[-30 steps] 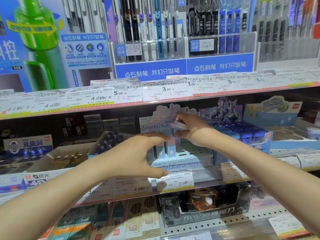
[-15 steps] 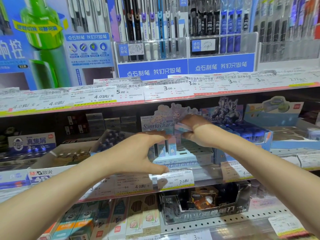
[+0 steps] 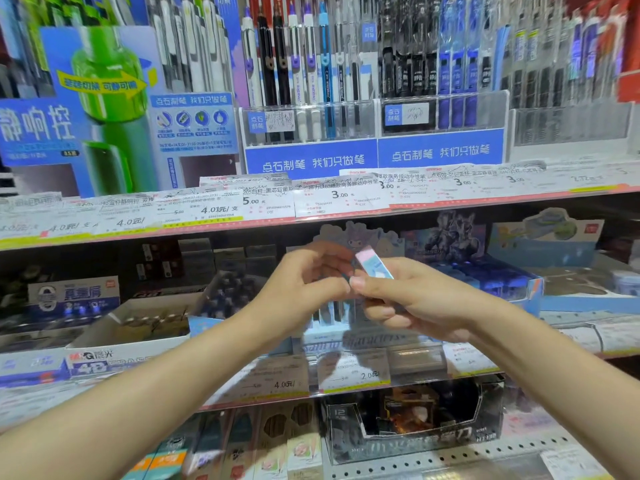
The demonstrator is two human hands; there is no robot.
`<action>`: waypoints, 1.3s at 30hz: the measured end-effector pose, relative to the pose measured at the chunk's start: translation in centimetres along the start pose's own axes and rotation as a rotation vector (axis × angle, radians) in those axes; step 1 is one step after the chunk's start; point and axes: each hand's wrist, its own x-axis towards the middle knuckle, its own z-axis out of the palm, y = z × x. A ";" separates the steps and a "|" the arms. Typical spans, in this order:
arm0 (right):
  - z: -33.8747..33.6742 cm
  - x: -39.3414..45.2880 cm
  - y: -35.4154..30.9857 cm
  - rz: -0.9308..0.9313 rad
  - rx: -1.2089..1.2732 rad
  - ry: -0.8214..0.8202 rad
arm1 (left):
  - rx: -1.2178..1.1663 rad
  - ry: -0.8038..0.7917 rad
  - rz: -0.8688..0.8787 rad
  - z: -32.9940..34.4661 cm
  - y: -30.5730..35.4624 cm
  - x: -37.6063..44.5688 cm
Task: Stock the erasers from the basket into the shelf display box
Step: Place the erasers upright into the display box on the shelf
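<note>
Right hand (image 3: 415, 299) grip pinches a small pink-and-blue wrapped rectangular eraser (image 3: 373, 265), raised in front of the pale-blue cardboard character display box (image 3: 363, 341) at the middle shelf's front edge. Left hand (image 3: 304, 289) grip curled, fingertips touching the eraser's end. Risk: loose two-handed pinch, eraser drops behind the box. Basket unseen.

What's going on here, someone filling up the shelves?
Yes. A person stands at a stationery shelf, both hands raised in front of a pale blue display box on the middle shelf. The right hand holds a small pink and blue eraser, tilted, and the left hand meets it at the fingertips. The eraser is not yet in the box. Pens hang above, with price tags along the shelf edges.
</note>
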 end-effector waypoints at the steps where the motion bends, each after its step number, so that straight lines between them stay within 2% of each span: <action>1: 0.0 -0.2 0.1 0.003 -0.029 -0.021 | -0.081 -0.011 -0.022 0.1 0.1 -0.1; 3: 0.2 -0.5 0.4 -0.010 -0.100 -0.060 | -0.121 0.013 -0.049 0.3 0.3 -0.1; 6: 0.6 -0.8 0.5 -0.009 -0.158 -0.039 | -0.084 0.096 -0.057 0.7 0.4 -0.1; 8: 0.8 -1.0 0.6 -0.013 -0.175 -0.031 | -0.067 0.096 -0.074 0.7 0.3 -0.1; 13: 1.3 -1.2 1.2 0.010 -0.020 -0.075 | -0.119 0.106 -0.186 0.4 0.4 -0.5; 17: 0.7 -1.3 1.6 0.004 -0.052 0.154 | -0.219 0.214 -0.234 -0.3 0.8 -0.6; 20: 0.0 -1.3 1.5 -0.102 -0.294 0.276 | -0.163 0.199 -0.245 -0.6 1.0 -0.7; 23: -0.1 -1.5 1.1 -0.213 -0.462 0.239 | -0.060 0.145 -0.257 -0.4 1.2 -0.8; 28: -0.3 -1.1 0.9 -0.199 -0.423 0.166 | -0.067 0.130 -0.269 -0.1 0.8 -0.4; 30: -0.7 -0.9 0.6 -0.193 -0.457 0.209 | 0.080 0.128 -0.198 -0.3 0.4 -0.3; 34: -2.3 -0.3 -0.1 -0.210 -0.612 0.303 | 0.754 0.042 0.096 -1.3 -0.4 -0.6; 37: -3.1 0.7 -0.2 -0.205 -0.828 0.302 | 1.025 -0.152 0.116 -1.8 -1.4 -0.9; 39: -3.5 1.5 0.1 -0.185 -0.938 0.335 | 1.068 -0.229 0.102 -1.8 -1.7 -1.1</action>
